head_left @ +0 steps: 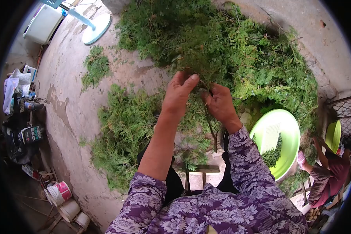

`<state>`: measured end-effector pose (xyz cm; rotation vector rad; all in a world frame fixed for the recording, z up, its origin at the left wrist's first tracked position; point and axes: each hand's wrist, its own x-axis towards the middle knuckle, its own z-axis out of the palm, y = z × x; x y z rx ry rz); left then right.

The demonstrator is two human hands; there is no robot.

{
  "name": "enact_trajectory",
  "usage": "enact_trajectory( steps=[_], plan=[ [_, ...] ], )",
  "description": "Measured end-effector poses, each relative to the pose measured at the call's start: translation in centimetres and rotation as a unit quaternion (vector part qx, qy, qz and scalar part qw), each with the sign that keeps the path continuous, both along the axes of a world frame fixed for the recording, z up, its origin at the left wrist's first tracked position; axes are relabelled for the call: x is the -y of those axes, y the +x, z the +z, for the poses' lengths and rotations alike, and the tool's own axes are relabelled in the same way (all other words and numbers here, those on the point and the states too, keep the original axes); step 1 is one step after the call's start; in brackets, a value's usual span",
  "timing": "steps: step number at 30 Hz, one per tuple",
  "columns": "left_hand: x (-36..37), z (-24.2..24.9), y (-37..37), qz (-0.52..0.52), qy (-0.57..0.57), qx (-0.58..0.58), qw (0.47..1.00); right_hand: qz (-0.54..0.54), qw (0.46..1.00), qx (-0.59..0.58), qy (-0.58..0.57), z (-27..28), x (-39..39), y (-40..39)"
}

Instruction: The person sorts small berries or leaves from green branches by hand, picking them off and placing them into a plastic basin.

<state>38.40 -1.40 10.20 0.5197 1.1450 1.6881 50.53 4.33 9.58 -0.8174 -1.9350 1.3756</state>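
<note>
The right hand (219, 100) closes around a thin branch (214, 135) mid-scene; whether the left hand's (176, 93) bent fingers pinch its leafy end I cannot tell. Green cuttings (124, 130) lie heaped around, a lime-green basin (291, 132) at right. At left, a dark package (31, 134) and, nearer, a pink-and-white bucket (59, 193) bear print too small to read.

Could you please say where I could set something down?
Widest is the grey concrete floor between the round white stand base, small green sprig clump and dark clutter at picture left; a narrower gap separates that clump from the feathery green branches. Crowded: around the left hand and right hand, and by the oval lime-green plastic basin.
</note>
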Motion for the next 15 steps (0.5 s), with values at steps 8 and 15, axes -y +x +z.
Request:
enact_trajectory(
  steps=[8, 15],
  plan=[
    [0.7, 0.7, -1.0, 0.075, 0.068, 0.089, 0.991, 0.116, 0.989, 0.075, 0.059, 0.5, 1.1, -0.4],
    [1.3, 0.5, -1.6, 0.040, 0.113, 0.172, 0.978, 0.129, 0.990, 0.050, 0.021, -2.5, 1.1, -1.0]
  ],
)
